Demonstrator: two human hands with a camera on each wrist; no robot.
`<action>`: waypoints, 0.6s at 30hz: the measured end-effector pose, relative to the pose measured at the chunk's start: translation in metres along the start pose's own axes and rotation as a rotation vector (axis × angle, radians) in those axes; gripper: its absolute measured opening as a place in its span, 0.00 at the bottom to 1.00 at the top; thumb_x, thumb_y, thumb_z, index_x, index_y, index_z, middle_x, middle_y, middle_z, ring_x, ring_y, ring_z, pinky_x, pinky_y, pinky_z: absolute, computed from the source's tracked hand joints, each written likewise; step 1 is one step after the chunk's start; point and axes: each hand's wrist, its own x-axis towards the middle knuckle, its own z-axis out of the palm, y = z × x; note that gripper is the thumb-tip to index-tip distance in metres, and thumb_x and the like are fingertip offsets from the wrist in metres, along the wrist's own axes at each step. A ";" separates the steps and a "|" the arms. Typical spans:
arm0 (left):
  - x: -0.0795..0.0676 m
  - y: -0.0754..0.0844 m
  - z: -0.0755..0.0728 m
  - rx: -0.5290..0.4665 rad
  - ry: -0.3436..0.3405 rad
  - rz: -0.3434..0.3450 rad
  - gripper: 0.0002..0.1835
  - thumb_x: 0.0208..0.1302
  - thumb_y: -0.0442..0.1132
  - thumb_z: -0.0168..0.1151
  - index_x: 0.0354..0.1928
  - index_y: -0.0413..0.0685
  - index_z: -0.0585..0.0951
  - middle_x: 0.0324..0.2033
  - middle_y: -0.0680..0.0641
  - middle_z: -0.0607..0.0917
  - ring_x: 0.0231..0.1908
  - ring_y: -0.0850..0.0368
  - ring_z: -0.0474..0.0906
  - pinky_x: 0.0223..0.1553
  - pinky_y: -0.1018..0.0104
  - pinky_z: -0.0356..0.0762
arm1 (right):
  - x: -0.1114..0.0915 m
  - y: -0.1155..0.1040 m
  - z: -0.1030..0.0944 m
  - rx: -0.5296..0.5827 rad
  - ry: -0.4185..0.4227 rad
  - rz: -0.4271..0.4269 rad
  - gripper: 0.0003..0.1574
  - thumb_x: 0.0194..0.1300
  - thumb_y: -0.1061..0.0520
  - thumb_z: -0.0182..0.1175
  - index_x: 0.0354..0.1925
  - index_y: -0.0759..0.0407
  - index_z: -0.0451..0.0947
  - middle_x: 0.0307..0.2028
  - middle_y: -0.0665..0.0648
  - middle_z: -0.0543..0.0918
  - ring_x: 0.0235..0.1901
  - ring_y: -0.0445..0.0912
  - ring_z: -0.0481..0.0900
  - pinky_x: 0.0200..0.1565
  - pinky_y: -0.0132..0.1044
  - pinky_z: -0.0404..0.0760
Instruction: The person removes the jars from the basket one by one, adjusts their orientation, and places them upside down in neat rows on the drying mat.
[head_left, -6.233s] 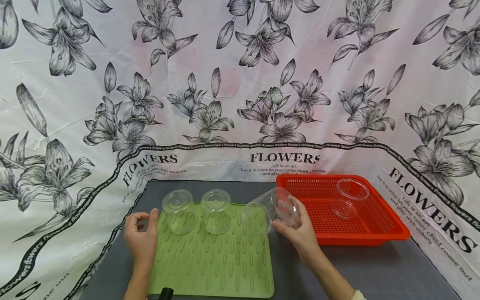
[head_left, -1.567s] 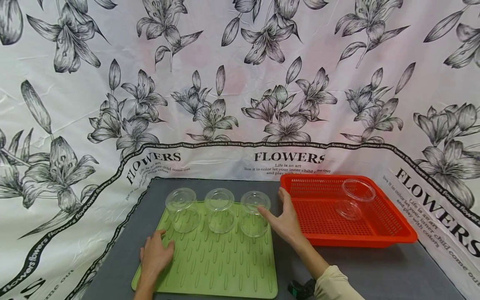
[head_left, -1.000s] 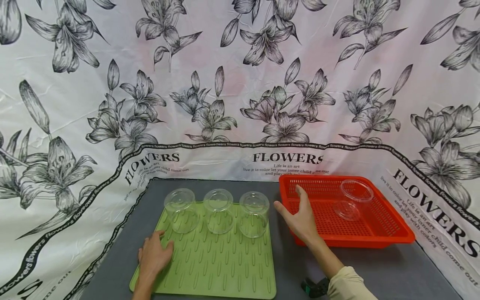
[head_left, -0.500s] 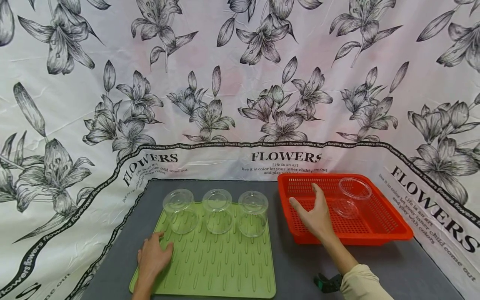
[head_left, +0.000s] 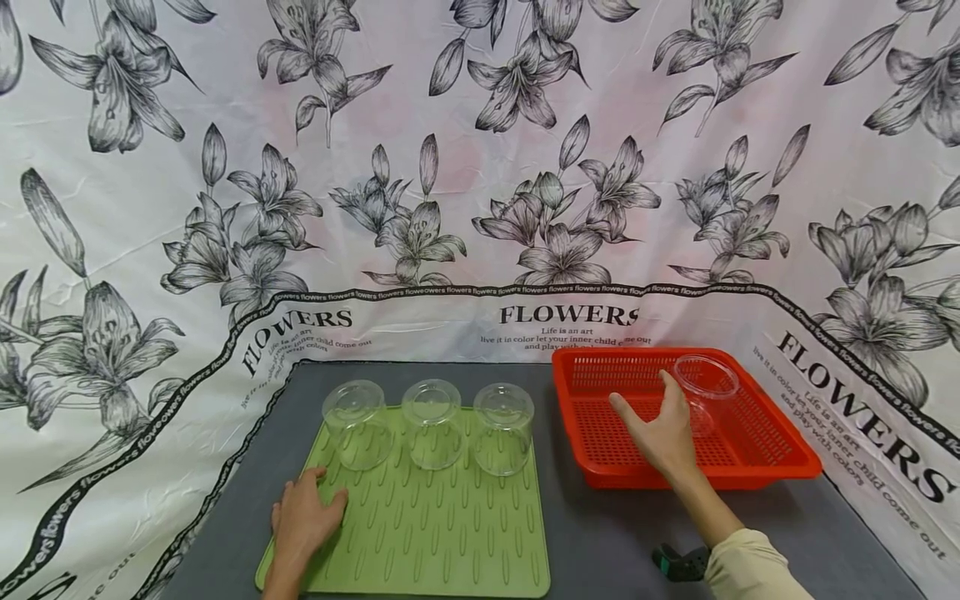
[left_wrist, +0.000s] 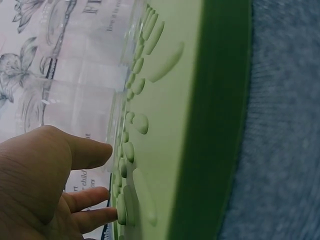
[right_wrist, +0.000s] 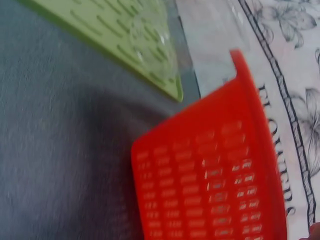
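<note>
Three clear plastic cups, the left cup (head_left: 358, 425), the middle cup (head_left: 432, 425) and the right cup (head_left: 502, 429), stand upside down in a row along the back of a green ridged mat (head_left: 435, 542). My left hand (head_left: 303, 518) rests at the mat's left edge, fingers relaxed; in the left wrist view its fingertips (left_wrist: 107, 215) are right at the ridges. My right hand (head_left: 663, 429) reaches over the red basket (head_left: 600, 479), thumb and fingers spread and holding nothing. Just right of it a fourth clear cup (head_left: 708, 379) stands rim up in the basket, partly hidden by the hand.
The red perforated basket sits on the grey table (head_left: 600, 542) right of the mat. A dark strap device (head_left: 681, 564) is on my right wrist by the sleeve. A white floral curtain (head_left: 480, 208) hangs behind and along both sides.
Earlier my right hand held the third cup tilted; that cup now stands inverted on the mat. The hand has since moved right over the basket. My left hand came down to the mat.
</note>
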 end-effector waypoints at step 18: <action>-0.001 0.003 0.001 0.011 -0.010 -0.016 0.35 0.70 0.49 0.59 0.71 0.35 0.65 0.72 0.26 0.63 0.74 0.19 0.40 0.70 0.20 0.36 | 0.016 0.032 -0.034 -0.064 0.136 0.036 0.66 0.63 0.33 0.66 0.79 0.66 0.45 0.74 0.77 0.57 0.72 0.73 0.56 0.70 0.72 0.60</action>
